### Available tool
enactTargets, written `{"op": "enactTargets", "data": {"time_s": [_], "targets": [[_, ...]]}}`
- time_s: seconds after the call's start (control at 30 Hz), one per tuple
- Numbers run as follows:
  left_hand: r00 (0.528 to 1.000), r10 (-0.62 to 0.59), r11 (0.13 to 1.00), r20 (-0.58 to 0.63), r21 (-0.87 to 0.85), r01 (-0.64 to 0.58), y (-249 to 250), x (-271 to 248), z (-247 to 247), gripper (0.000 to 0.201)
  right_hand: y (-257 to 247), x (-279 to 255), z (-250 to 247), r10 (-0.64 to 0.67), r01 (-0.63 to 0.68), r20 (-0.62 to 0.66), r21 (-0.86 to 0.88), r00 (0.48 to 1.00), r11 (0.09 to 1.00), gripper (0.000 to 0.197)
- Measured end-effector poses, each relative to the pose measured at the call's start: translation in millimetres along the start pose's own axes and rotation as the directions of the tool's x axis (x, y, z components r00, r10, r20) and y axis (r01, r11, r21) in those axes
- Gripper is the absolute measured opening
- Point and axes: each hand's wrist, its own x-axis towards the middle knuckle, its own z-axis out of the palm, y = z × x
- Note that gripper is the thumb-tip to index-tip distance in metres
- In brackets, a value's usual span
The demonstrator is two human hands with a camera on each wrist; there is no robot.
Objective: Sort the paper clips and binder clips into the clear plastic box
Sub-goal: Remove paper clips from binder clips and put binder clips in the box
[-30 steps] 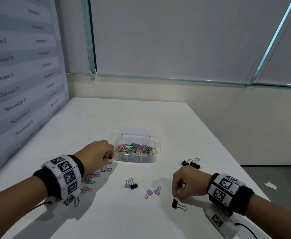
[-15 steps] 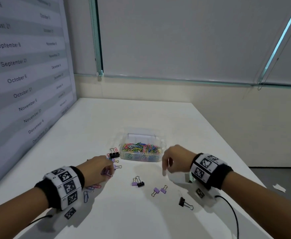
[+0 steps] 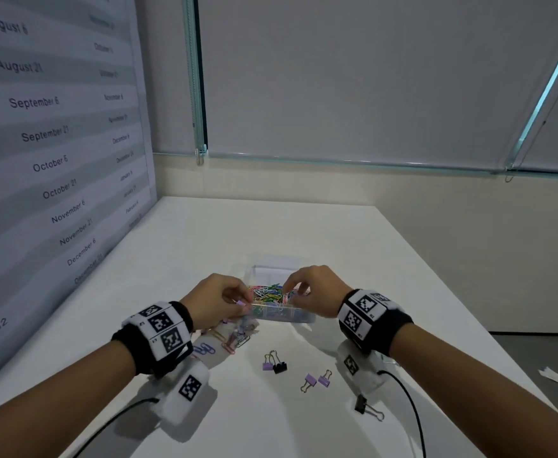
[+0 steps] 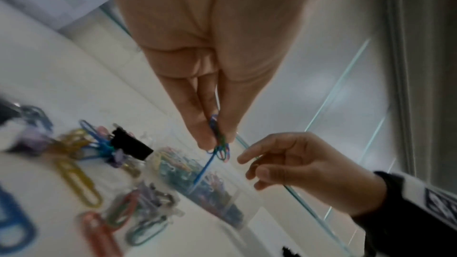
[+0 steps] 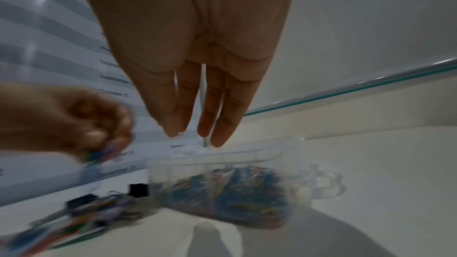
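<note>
Clear plastic box point(image 3: 282, 317) near middle of white table point(image 3: 205, 233), lid open, near compartment packed with coloured paper clips point(image 3: 267, 294); far part looks bare through the wall. Box blurred in right wrist view point(image 5: 222, 165).

Left hand point(image 3: 213, 300) at box's near-left corner, thumb and fingertips pinched on small bunch of paper clips point(image 4: 220, 144), mostly blue with some green; one blue wire end hangs down toward box contents. Something lilac at the fingertips in head view, identity not clear.

Right hand point(image 3: 317, 292) over right part of box, fingers pointing down, thumb near forefinger in head view; in right wrist view fingers point(image 5: 217, 116) straight and loosely together above box rim, nothing seen in them.

Loose heap of paper clips point(image 3: 231, 340) on table just in front of box's left corner, under left hand: yellow, blue, red, green, with a black binder clip point(image 4: 131, 144) against the box wall.

Nearer the person, apart from box: lilac and black binder clip pair point(image 3: 275, 365), two lilac binder clips point(image 3: 317, 380), single black binder clip point(image 3: 361, 404) below right wrist.

Marker-patterned bands on both wrists, cables trailing on table. Wall chart of dates point(image 3: 49, 160) at left.
</note>
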Motion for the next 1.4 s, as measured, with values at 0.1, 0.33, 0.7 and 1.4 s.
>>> {"op": "enactTargets", "data": {"time_s": [0.1, 0.33, 0.7, 1.4], "targets": [[0.998, 0.033, 0.994, -0.061, -0.105, -0.039, 8.2, 14.0, 0.7, 0.017, -12.2, -4.4, 4.4, -0.076, 0.078, 0.062, -0.024, 0.995, 0.997, 0.018], [0.986, -0.076, 0.918, -0.148, -0.398, 0.011, 33.0, 54.8, 10.5, 0.012, -12.6, -8.5, 4.9, -0.065, 0.069, 0.067, -0.071, 0.996, 0.995, 0.017], [0.995, -0.084, 0.983, -0.052, -0.166, 0.075, 25.0, 36.8, 5.7, 0.007, 19.4, -41.4, -2.7, -0.041, 0.044, 0.127, -0.025, 0.991, 0.999, 0.014], [0.873, -0.308, 0.756, 0.377, 0.655, -0.016, -18.3, -44.9, -42.9, 0.064, -40.0, -11.3, 38.1, -0.223, 0.261, 0.309, -0.087, 0.925, 0.961, 0.020]]}}
